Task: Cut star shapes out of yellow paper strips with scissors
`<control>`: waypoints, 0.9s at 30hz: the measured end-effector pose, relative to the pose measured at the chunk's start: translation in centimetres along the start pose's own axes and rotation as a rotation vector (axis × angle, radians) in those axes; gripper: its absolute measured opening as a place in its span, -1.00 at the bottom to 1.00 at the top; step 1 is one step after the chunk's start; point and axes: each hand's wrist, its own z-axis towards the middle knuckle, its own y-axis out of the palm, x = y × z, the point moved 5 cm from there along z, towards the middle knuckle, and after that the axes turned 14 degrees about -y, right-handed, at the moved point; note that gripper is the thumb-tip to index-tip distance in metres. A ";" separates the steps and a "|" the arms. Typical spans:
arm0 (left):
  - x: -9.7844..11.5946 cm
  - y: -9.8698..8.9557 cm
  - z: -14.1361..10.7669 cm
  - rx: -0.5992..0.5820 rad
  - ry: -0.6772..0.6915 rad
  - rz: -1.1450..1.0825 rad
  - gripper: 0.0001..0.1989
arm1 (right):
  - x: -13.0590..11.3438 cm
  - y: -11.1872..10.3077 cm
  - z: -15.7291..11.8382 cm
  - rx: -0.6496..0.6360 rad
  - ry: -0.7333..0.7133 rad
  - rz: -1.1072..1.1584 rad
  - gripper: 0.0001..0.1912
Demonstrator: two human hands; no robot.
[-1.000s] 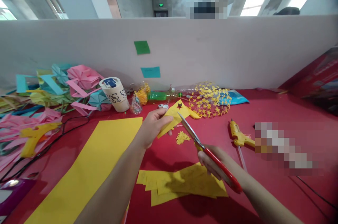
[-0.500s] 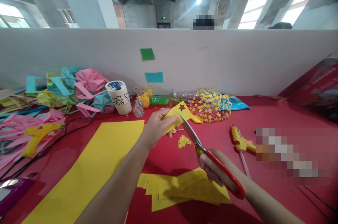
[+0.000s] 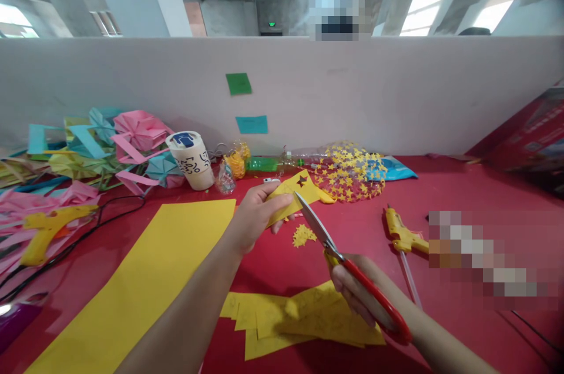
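Note:
My left hand (image 3: 259, 212) pinches a small yellow paper piece (image 3: 308, 187) that has a star-shaped hole near its far end. Scissors (image 3: 324, 233) with red handles are gripped in my right hand (image 3: 356, 283); their blade tips touch or overlap the paper beside my left thumb. Just below the blades, a little heap of cut yellow stars (image 3: 304, 235) lies on the red table (image 3: 467, 186). Several yellow paper strips (image 3: 304, 318) are stacked nearer to me, partly under my right hand. A large yellow sheet (image 3: 145, 262) lies under my left forearm.
A yellow glue gun (image 3: 405, 236) rests at right, another glue gun (image 3: 48, 227) with a black cable at left. Folded paper shapes (image 3: 141, 130), a white cup (image 3: 190, 159), a green bottle (image 3: 264, 164) and star-dotted clear plastic (image 3: 350, 171) line the white partition (image 3: 352, 92).
The view has shifted slightly, so things sit a little further left and higher. Both hands keep their holds on paper and scissors; the paper is turned slightly.

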 end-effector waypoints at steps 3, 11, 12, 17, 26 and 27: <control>0.0 0.1 0.0 -0.014 0.008 -0.015 -0.86 | -0.1 0.0 0.0 0.021 -0.003 -0.027 -0.40; 0.0 0.1 -0.1 -0.036 -0.023 0.003 -0.85 | 1.1 0.0 -0.5 -0.065 -0.036 0.012 -0.44; 0.1 0.1 -0.1 -0.041 -0.024 0.009 -0.85 | 1.3 0.0 -0.5 -0.067 -0.020 0.026 -0.43; 0.0 0.2 -0.2 -0.042 -0.026 0.021 -0.84 | 0.8 0.4 -0.5 -0.036 -0.026 0.046 -0.41; 0.2 0.2 -0.4 -0.055 -0.046 0.021 -0.85 | 0.0 0.4 -0.5 -0.033 -0.012 -0.013 -0.39; 0.2 0.1 -0.4 -0.057 -0.044 0.020 -0.85 | -0.1 0.4 -0.5 -0.030 -0.006 -0.022 -0.38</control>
